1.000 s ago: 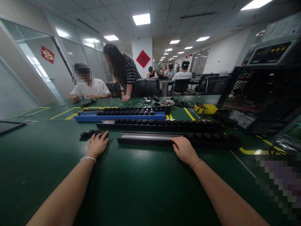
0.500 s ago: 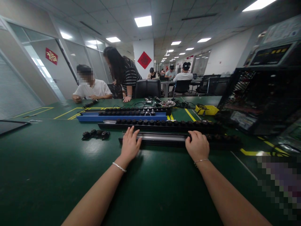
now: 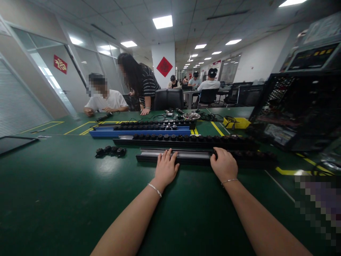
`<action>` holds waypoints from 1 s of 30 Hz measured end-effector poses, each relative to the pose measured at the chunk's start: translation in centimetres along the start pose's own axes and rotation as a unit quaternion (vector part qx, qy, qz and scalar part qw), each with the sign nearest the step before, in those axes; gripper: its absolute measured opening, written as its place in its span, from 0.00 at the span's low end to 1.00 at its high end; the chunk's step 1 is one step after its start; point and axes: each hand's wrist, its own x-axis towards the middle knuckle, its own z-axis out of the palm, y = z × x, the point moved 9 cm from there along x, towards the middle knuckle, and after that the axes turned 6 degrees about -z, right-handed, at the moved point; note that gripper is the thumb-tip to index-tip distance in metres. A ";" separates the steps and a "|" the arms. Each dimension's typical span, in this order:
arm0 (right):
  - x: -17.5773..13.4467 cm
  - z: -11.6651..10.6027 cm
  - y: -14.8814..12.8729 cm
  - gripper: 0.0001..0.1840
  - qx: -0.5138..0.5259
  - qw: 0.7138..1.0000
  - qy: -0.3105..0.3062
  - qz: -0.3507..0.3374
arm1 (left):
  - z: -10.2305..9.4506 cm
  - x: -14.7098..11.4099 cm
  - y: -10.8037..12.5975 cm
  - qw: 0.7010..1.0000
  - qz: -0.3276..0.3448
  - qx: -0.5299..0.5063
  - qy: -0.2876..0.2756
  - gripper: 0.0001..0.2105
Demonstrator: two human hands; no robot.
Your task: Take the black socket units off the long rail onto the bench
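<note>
Rail (image 3: pixel 197 156) under both hands — seemingly touching.

Your left hand (image 3: pixel 165 168) and right hand (image 3: pixel 224 164) rest side by side on the nearest rail (image 3: pixel 191 156), which lies crosswise on the table (image 3: pixel 66 199). Two further rails (image 3: pixel 183 140) lie behind it. A loose cluster of parts (image 3: pixel 110 152) sits left of the nearest rail. An open cabinet (image 3: pixel 295 110) stands at your right.

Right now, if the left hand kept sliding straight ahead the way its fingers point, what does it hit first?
The left hand already rests on the near rail; beyond it, probably the second black rail with its row of knobs. Depth is unclear.
</note>
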 end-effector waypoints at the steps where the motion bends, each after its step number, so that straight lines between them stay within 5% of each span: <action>1: 0.0 0.0 0.0 0.19 0.008 1.000 0.003 -0.003 | 0.0 0.0 0.0 1.000 0.000 -0.003 -0.002 0.23; 20: 0.0 0.4 -1.1 0.18 0.115 0.992 0.015 -0.045 | -0.2 0.1 0.1 1.000 0.003 -0.015 -0.002 0.22; 30: 0.0 0.3 -0.4 0.13 0.016 0.999 -0.030 0.003 | -0.1 0.2 0.0 1.000 0.000 -0.023 -0.005 0.22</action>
